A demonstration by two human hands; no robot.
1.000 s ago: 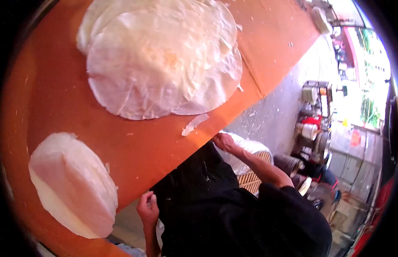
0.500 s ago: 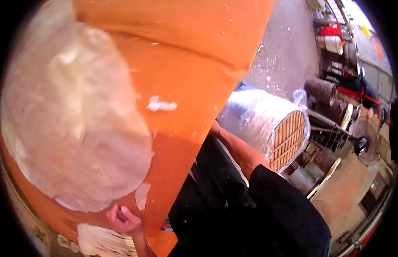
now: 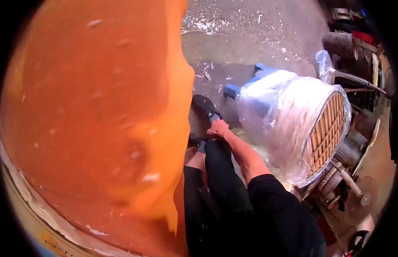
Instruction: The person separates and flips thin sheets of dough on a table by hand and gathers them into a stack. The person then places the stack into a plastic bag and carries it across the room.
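My right hand hangs low between the orange-covered table and the plastic-wrapped basket, its fingers curled. In the image it lies beside my dark shoe and the end of my black trouser leg. Whatever may be inside its fingers is hidden. The orange sheet fills the left side, partly blurred, with small white scraps lying on it. Its wavy right edge is close to my legs. My left hand is out of sight.
A round slatted basket, wrapped in clear plastic, rests beside me on blue legs. White scraps litter the grey floor. A fan and a metal drum stand at the right.
My view has swung right and down. The large pale round sheet and my left hand have left the view. My right hand, partly behind the orange edge before, now shows fully beside my shoe.
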